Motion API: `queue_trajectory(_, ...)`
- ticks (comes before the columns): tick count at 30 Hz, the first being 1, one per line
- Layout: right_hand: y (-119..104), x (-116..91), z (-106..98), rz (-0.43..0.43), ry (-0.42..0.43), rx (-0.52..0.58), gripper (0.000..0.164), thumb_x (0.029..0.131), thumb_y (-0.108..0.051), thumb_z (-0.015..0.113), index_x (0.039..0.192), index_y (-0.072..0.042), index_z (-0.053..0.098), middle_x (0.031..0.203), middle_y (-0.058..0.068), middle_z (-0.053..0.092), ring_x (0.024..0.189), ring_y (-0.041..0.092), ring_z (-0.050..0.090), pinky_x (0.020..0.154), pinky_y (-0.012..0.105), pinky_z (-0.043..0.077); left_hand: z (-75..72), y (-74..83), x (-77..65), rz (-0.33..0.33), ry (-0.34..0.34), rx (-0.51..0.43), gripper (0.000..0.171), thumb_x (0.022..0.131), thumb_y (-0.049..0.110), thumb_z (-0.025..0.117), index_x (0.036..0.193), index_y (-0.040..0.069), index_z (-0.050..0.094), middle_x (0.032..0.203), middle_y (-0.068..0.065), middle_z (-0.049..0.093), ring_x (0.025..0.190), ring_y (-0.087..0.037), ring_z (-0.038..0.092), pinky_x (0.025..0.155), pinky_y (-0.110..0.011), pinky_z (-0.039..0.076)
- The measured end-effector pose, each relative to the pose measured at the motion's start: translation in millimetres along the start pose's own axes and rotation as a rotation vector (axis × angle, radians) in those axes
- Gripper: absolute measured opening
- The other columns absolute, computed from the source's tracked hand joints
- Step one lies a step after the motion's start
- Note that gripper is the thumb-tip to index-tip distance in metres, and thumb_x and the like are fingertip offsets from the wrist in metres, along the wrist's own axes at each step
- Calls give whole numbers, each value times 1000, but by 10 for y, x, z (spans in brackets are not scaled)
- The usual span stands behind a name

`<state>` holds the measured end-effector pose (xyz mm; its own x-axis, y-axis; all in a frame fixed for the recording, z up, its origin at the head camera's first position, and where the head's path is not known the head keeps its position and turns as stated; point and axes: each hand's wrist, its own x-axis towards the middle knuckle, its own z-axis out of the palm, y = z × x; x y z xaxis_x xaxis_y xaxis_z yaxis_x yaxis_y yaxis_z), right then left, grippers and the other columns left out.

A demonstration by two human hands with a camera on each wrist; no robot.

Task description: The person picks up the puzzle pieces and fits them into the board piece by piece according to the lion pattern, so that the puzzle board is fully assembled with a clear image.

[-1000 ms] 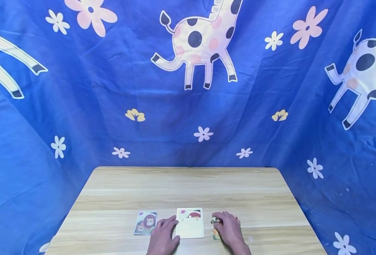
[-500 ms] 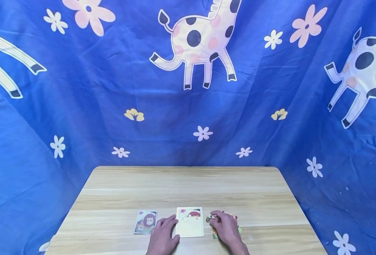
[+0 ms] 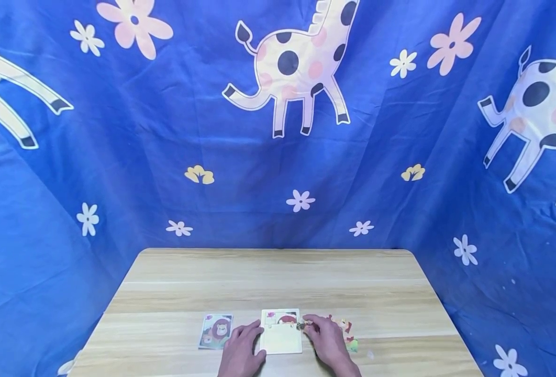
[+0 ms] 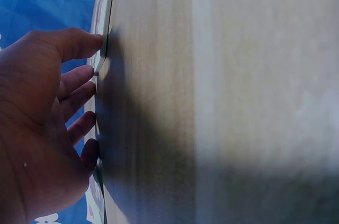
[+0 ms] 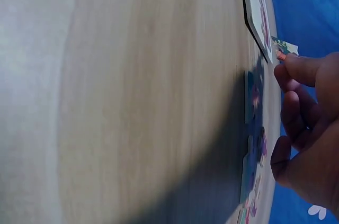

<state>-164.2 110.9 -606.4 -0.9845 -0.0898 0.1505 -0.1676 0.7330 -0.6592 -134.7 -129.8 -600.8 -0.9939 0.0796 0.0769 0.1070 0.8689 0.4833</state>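
Observation:
A white-framed jigsaw board (image 3: pixel 281 341) lies on the table, with a strip of picture pieces along its far end and a bare pale area nearer me. My left hand (image 3: pixel 241 350) rests at the board's left side, thumb and fingertips against its edge; the left wrist view shows the thumb on the edge (image 4: pixel 106 17) and the fingers loosely extended. Between thumb and forefinger, my right hand (image 3: pixel 329 340) pinches a small green-and-orange jigsaw piece (image 5: pixel 286 47) at the board's right edge. Whether the piece touches the board I cannot tell.
A lion picture card (image 3: pixel 218 332) lies left of the board, close to the left hand. Several loose jigsaw pieces (image 3: pixel 351 343) are spread right of the right hand, partly hidden by it. Blue printed cloth (image 3: pixel 278 157) hangs behind and beside the wooden table (image 3: pixel 188 283).
My right hand has moved left from the loose pieces to the board's right edge, bringing one piece along. The left hand has stayed at the board's left side.

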Motion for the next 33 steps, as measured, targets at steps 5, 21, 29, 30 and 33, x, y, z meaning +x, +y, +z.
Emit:
queue_trajectory(5,-28,6,50,2,-24,12,22,84,-25,71,106,-22,70,72,-20,61,62,-7,48,61,20,41,1,3,-14,7,-7,3,50,67,30,72,116,18,66,134,4,60,117,-27,50,90,-51,45)
queue_trajectory(21,-193,20,187,-27,-69,36,21,85,-22,70,105,-25,72,76,-20,66,73,-4,56,68,23,48,15,-17,-12,5,8,4,49,68,31,73,114,18,67,133,4,60,117,-25,51,89,-51,45)
queue_trajectory(29,-265,50,239,-40,-112,76,33,85,-19,68,115,-32,69,84,-16,70,64,-6,49,59,16,41,-5,-3,-7,10,-8,3,48,69,30,72,115,18,66,134,4,60,117,-26,51,88,-51,45)
queue_trajectory(30,-274,54,242,-35,-118,80,34,85,-18,68,116,-32,69,81,-16,69,62,-6,49,58,15,41,-7,-1,-6,10,-7,1,48,69,30,72,115,18,66,134,4,60,117,-26,51,88,-51,45)
queue_trajectory(33,-289,65,251,-19,-130,72,37,83,-15,68,116,-32,69,80,-17,67,63,-6,48,57,15,40,2,0,-1,5,-5,-3,48,69,30,72,115,18,66,134,4,59,118,-26,50,90,-51,45)
